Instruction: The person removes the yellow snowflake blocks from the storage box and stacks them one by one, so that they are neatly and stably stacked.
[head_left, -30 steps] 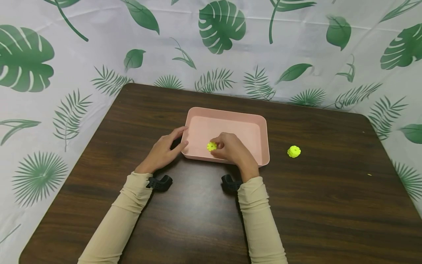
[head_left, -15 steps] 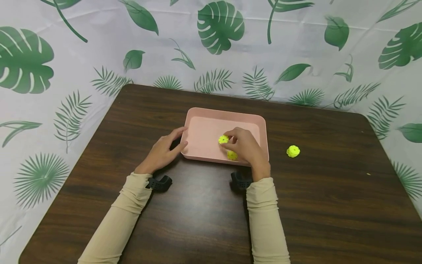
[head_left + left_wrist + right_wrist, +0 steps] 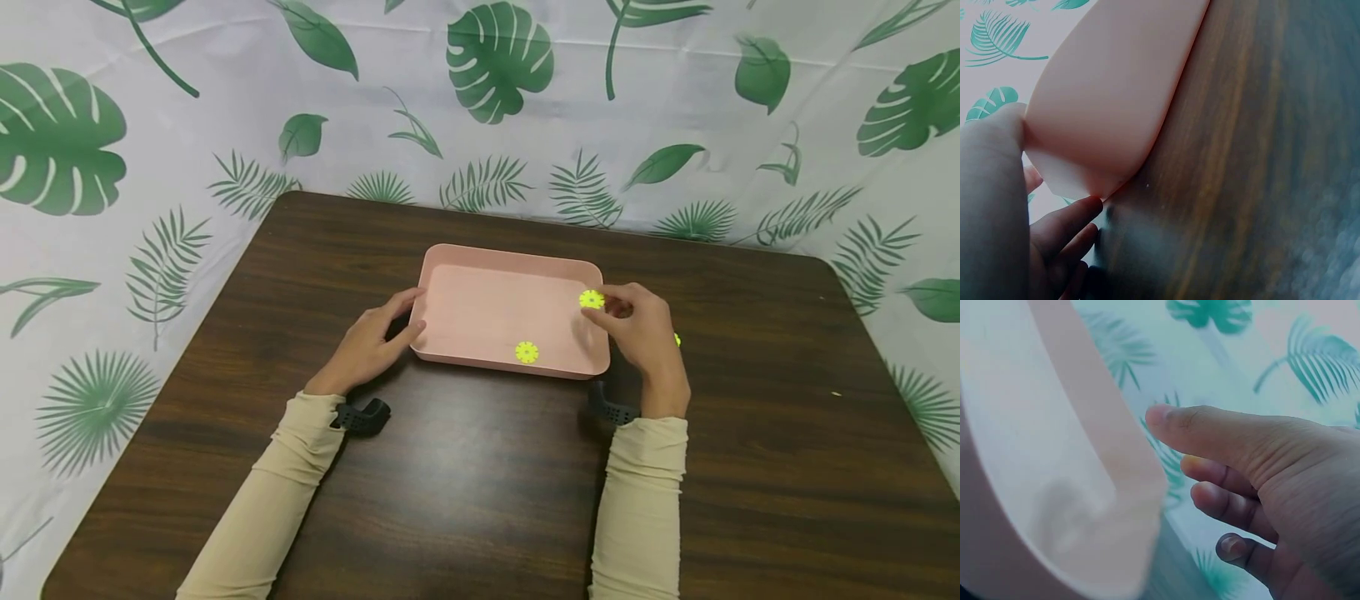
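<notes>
In the head view my right hand (image 3: 641,321) is above the right end of a pink tray (image 3: 487,312). It pinches a yellow-green notched disc (image 3: 592,299) between thumb and fingers. The right wrist view shows the thumb and curled fingers, with the disc hidden. Another yellow-green notched disc (image 3: 527,352) lies flat in the tray near its front wall. My left hand (image 3: 367,337) rests against the tray's left end, fingers and thumb spread and mostly straight. In the left wrist view fingertips (image 3: 1092,206) touch the tray's outer side.
Behind my right hand, a yellow-green edge (image 3: 678,340) of more discs shows on the table, mostly hidden. A small pale scrap (image 3: 836,393) lies farther right on the dark wooden table (image 3: 450,517). Behind it hangs a leaf-patterned cloth (image 3: 570,108).
My right hand has moved right across the tray, carrying a disc to its right end. The disc near the front wall, earlier covered by the hand, now shows fully. My left hand stays put.
</notes>
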A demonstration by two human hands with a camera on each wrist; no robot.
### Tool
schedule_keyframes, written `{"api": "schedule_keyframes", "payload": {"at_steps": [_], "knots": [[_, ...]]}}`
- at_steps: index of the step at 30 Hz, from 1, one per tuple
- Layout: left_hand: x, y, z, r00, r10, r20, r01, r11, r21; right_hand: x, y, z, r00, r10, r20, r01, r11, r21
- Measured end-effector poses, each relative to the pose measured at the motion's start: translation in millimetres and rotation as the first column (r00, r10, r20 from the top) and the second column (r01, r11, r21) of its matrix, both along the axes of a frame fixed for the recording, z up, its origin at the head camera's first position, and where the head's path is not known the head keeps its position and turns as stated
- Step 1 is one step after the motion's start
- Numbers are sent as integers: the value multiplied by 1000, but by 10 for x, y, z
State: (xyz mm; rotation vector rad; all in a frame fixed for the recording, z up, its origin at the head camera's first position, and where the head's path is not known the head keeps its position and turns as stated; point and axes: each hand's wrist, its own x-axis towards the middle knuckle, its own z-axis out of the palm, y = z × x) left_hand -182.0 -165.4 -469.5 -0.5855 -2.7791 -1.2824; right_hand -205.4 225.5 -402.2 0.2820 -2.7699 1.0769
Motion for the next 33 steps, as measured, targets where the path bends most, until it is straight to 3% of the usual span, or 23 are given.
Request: {"api": "schedule_keyframes", "payload": {"at_steps": [12,21,26,33], "knots": [[11,-6,9,1000,6,10,-6,1000,-5,153,523,-59,984,-177,18,178,984,-18],[11,1,9,1000,9,13,-9,1000,-7,271,848,-200,942,-324,88,329,943,-45],[8,-1,5,1000,9,13,-9,1000,-6,318,972,-267,925,-361,118,368,929,-46],[12,4,9,1000,10,16,-9,1000,-14,344,1012,-312,921,-356,157,368,929,-48]]}}
